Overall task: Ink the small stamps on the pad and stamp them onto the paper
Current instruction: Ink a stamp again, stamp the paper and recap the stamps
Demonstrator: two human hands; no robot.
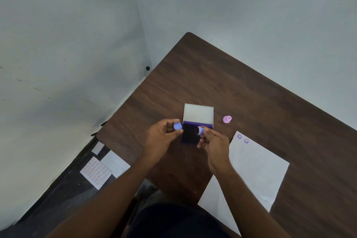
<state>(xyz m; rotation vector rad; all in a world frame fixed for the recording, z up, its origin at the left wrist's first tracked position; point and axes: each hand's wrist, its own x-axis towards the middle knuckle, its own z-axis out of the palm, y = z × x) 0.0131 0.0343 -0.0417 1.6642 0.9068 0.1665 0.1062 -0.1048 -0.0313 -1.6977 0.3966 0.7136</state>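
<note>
Dark clothing (173, 220) fills the bottom edge, with two bare forearms reaching forward over a brown wooden table (241, 87). Left hand (161, 137): fingers curled and pinched on a round blue cap (177, 126), held just left of the ink pad. Right hand (214, 147): thumb and fingers closed on a small blue stamp (200, 130), tipped on its side so that its dark open end faces left, toward the cap; cap and stamp are apart. The stamp is held over the ink pad (190, 134), a dark rectangle in an open case whose pale lid (198, 113) stands raised at the far side. Whether the stamp touches the pad cannot be told. Pink stamp (227, 119): lying on the table to the right of the lid, well clear of both hands. White paper (255, 168): on the table at right, partly under the right forearm, with two purple round prints (242, 138) near its far corner. Loose sheets (100, 168) lie on the dark floor beside the table's left edge.
</note>
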